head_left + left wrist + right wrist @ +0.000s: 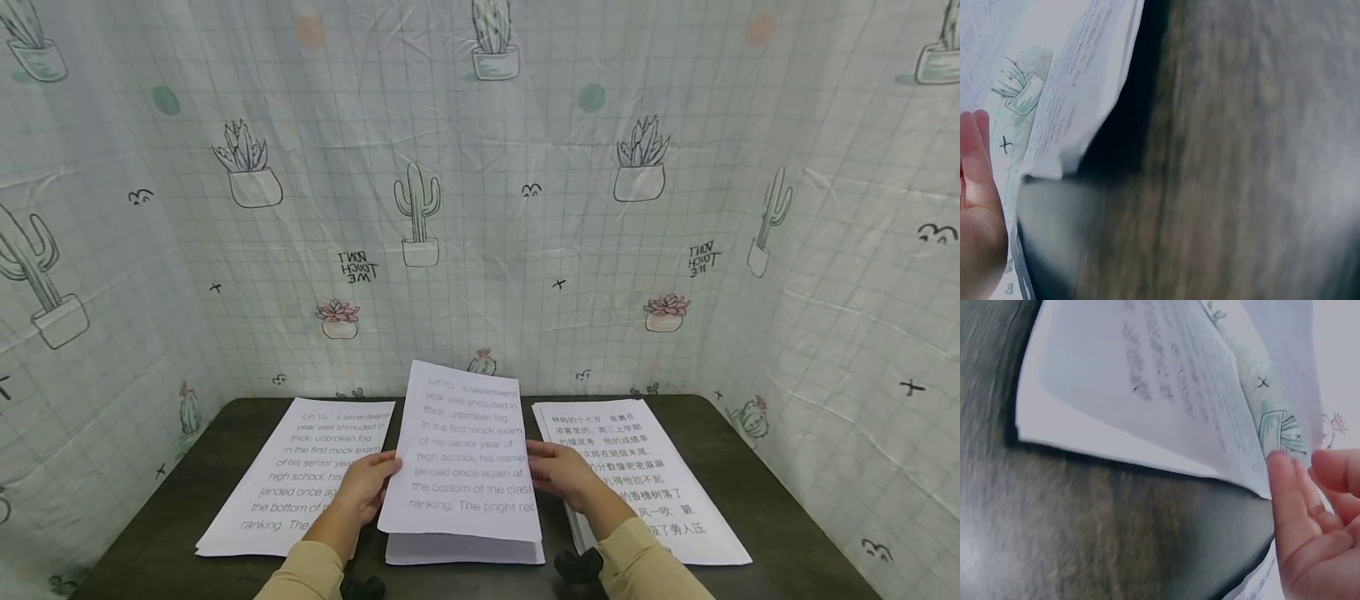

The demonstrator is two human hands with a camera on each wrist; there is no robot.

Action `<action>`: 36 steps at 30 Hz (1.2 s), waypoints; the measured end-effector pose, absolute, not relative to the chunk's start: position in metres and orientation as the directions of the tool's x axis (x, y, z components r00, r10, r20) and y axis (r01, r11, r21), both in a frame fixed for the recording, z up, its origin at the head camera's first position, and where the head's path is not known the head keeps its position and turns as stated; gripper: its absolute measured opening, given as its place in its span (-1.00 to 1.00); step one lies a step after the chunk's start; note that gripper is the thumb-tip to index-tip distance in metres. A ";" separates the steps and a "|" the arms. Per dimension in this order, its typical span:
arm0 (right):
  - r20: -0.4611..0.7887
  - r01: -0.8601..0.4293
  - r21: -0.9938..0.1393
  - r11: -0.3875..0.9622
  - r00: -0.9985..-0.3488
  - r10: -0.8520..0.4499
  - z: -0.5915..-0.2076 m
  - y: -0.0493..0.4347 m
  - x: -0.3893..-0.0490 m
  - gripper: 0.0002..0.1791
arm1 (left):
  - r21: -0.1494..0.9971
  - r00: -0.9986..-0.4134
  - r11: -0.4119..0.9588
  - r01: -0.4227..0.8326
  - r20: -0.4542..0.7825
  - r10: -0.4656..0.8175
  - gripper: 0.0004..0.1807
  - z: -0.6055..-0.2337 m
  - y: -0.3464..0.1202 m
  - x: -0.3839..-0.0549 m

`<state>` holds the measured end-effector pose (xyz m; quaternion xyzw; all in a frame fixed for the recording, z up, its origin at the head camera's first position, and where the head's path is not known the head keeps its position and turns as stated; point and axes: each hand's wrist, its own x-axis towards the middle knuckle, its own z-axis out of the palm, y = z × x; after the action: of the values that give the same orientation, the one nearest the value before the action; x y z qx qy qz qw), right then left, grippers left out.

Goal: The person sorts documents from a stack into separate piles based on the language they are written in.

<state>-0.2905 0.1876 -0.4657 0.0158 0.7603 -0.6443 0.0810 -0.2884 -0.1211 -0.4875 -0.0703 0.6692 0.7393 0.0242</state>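
A printed sheet of paper (467,450) with English text is held up, tilted toward me, in the middle of the head view. My left hand (367,487) grips its left edge, and my right hand (564,477) holds the right edge at about the same height. Beneath the raised sheet, the near end of another paper stack (465,550) shows on the table; the rest of that stack is hidden. In the right wrist view, the thumb and fingers of the right hand (1319,531) come together at the sheet's edge. Part of the left hand (982,212) shows at the left wrist view's border.
A stack of English-text pages (322,442) lies to the left, partly behind the left forearm. Another stack, printed in Chinese (637,442), lies to the right under the right forearm. The dark table (757,467) ends at a cactus-print curtain (480,225) on three sides.
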 end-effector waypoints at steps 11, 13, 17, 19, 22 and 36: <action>-0.157 0.139 -0.984 0.110 -0.973 -0.168 -0.459 0.165 -0.292 -0.41 | 0.980 -0.985 -0.138 -0.142 -0.154 -0.080 -0.51 -0.485 -0.150 -0.284; -0.156 0.141 -0.985 0.098 -0.972 -0.176 -0.459 0.159 -0.292 -0.41 | 0.980 -0.986 -0.140 -0.139 -0.150 -0.076 -0.49 -0.485 -0.157 -0.284; -0.155 0.145 -0.987 0.064 -0.968 -0.198 -0.460 0.146 -0.292 -0.42 | 0.979 -0.984 -0.143 -0.147 -0.159 -0.078 -0.47 -0.485 -0.170 -0.282; -0.155 0.146 -0.988 0.056 -0.964 -0.217 -0.460 0.138 -0.293 -0.41 | 0.978 -0.982 -0.143 -0.153 -0.166 -0.087 -0.47 -0.484 -0.177 -0.281; -0.152 0.143 -0.988 0.054 -0.956 -0.252 -0.460 0.128 -0.295 -0.40 | 0.978 -0.981 -0.145 -0.152 -0.167 -0.096 -0.45 -0.483 -0.189 -0.279; -0.147 0.139 -0.989 0.047 -0.936 -0.319 -0.459 0.081 -0.296 -0.37 | 0.976 -0.980 -0.145 -0.163 -0.176 -0.088 -0.41 -0.484 -0.237 -0.270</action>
<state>-0.2959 0.0813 -0.4593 -0.0638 0.7040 -0.6875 0.1665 -0.2699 -0.2369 -0.4837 -0.0961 0.6533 0.7506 0.0247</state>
